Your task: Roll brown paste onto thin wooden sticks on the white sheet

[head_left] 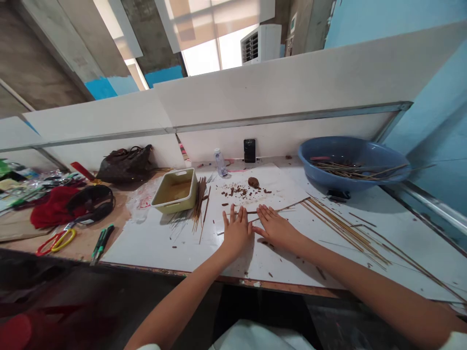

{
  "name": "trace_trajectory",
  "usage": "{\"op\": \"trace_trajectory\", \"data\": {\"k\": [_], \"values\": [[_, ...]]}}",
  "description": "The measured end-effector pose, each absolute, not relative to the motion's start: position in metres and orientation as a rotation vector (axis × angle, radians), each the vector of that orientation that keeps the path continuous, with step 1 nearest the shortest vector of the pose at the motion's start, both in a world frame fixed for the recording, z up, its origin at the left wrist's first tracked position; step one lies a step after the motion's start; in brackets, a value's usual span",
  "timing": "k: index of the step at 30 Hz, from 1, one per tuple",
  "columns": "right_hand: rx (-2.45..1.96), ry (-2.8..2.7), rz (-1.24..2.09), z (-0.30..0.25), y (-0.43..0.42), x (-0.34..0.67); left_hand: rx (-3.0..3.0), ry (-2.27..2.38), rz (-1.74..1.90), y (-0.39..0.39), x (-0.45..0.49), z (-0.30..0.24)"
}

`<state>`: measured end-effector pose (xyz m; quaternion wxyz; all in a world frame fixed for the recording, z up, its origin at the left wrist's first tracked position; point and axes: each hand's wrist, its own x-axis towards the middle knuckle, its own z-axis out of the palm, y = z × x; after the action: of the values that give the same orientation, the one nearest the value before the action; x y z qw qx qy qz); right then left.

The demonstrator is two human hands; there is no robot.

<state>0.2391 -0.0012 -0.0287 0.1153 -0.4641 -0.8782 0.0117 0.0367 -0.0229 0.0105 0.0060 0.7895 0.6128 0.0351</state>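
My left hand (236,232) lies flat on the white board with its fingers spread. Beside it, my right hand (275,227) is also flat, thumb pointing toward the left one. Under the fingertips of both runs a thin stick (252,212), dark brown where it shows between the hands; the fingers hide part of it. Just beyond the hands sit a brown clay-like lump (253,183) and scattered brown crumbs (239,192). A bundle of thin dark-coated sticks (200,199) lies to the left. Paler bare sticks (339,226) are spread out on the right.
A green basin (156,204) holding brownish water stands left. A blue tub (310,165) with sticks is back right. At the back are a small bottle (220,163) and a phone (249,150). Scissors (56,242), a cutter knife (102,243) and a bag (126,165) lie far left.
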Motion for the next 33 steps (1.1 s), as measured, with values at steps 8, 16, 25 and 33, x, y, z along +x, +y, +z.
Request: {"op": "trace_trajectory", "data": {"k": [8,16,25,33], "values": [[-1.431,-2.574,0.053,-0.022,0.011,0.235,2.391,1.923,0.019,-0.009,0.039,0.025],[-1.352,-2.577,0.062,-0.026,-0.001,0.242,2.428,1.925,0.009,-0.020,0.035,0.026],[-1.446,-2.372,0.062,-0.004,-0.018,0.273,2.532,1.918,0.051,-0.046,0.051,0.031],[-1.435,-2.518,0.101,-0.013,-0.002,0.265,2.583,1.599,-0.048,-0.019,0.088,0.026]]}}
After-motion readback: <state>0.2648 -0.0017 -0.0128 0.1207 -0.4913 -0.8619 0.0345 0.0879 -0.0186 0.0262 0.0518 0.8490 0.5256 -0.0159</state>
